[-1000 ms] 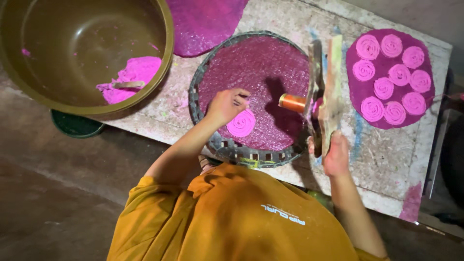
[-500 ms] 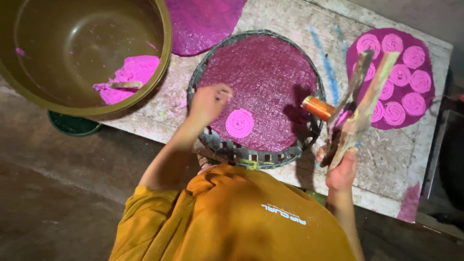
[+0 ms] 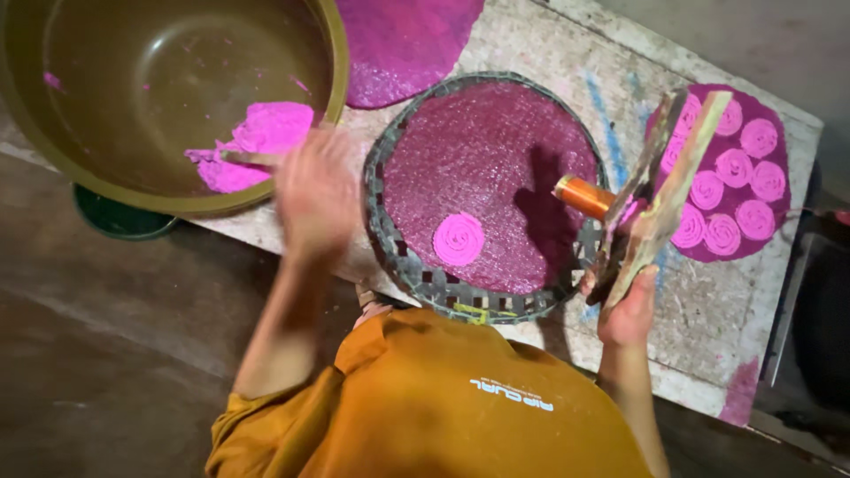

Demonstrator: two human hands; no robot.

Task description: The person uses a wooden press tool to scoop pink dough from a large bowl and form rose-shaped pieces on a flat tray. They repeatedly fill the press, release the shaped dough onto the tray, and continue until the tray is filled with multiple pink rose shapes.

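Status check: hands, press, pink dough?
Left hand blurred, open, at the bowl rim near pink dough. Right hand grips wooden press, raised. One pink coil on woven tray. Nothing in the way.

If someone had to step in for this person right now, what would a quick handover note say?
Left hand: blurred, empty as far as shows, over the table edge between the big bowl and the woven tray.
Right hand: gripping a wooden press with an orange nozzle, tilted above the tray's right rim.
Done: one pink spiral lies on the tray's purple mat; a second mat at the right holds a full set of spirals.
Left: most of the tray's mat is bare; pink dough sits in the bowl.
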